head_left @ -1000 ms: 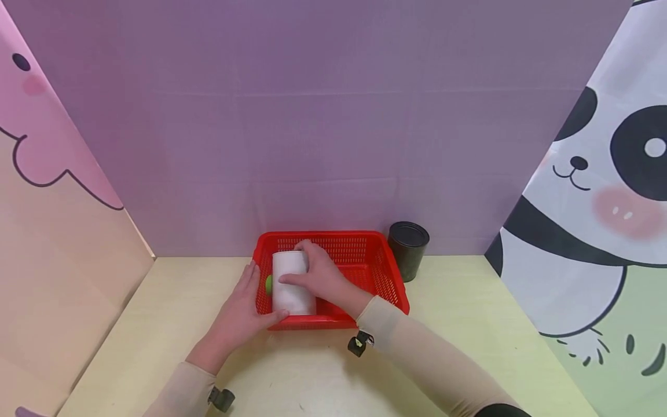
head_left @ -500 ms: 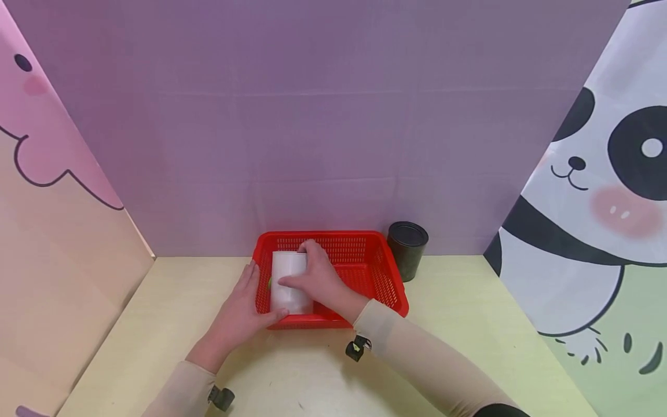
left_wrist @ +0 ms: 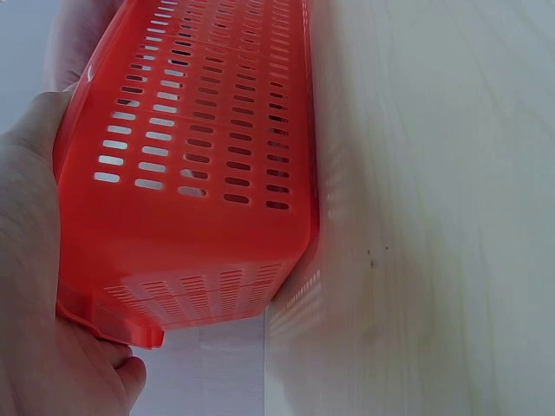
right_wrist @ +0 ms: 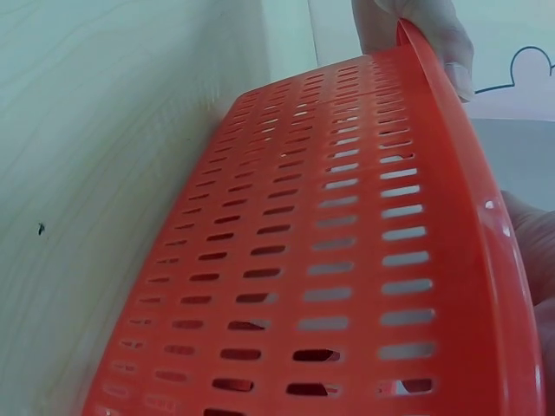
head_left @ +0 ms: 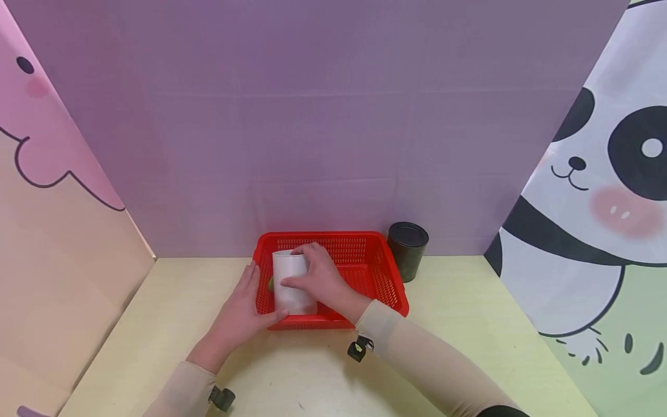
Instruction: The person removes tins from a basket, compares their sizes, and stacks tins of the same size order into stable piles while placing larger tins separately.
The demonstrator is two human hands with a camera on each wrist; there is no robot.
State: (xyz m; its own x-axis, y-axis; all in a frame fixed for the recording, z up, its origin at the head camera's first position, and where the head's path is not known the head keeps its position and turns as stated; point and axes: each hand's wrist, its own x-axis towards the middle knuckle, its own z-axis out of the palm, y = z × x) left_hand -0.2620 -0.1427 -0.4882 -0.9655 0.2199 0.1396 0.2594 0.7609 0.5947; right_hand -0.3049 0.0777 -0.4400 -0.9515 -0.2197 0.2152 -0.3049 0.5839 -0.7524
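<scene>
A white cylindrical container (head_left: 289, 275) stands inside the left part of the red plastic basket (head_left: 336, 322). My right hand (head_left: 324, 279) holds it from the right, thumb across its front and fingers at its far upper edge. At the basket's front left corner, my left hand (head_left: 238, 310) grips the rim, with the thumb over the front and the fingers along the left side. Mostly hidden behind the container is a small green thing (head_left: 271, 284). Both wrist views show the perforated basket wall (left_wrist: 199, 234) up close; in the right one, the left thumb (right_wrist: 458, 76) hooks over the rim.
A dark lidded can (head_left: 409, 253) stands just right of the basket, near its back right corner. The basket rests on a pale wooden table (head_left: 458, 324) against a purple back wall (head_left: 323, 127). Printed panels flank both sides, a panda (head_left: 583, 214) on the right one.
The white container shifts slightly left, then slightly back right, under my right hand. Less of the green thing shows beside it than a second ago. My left hand stays in place.
</scene>
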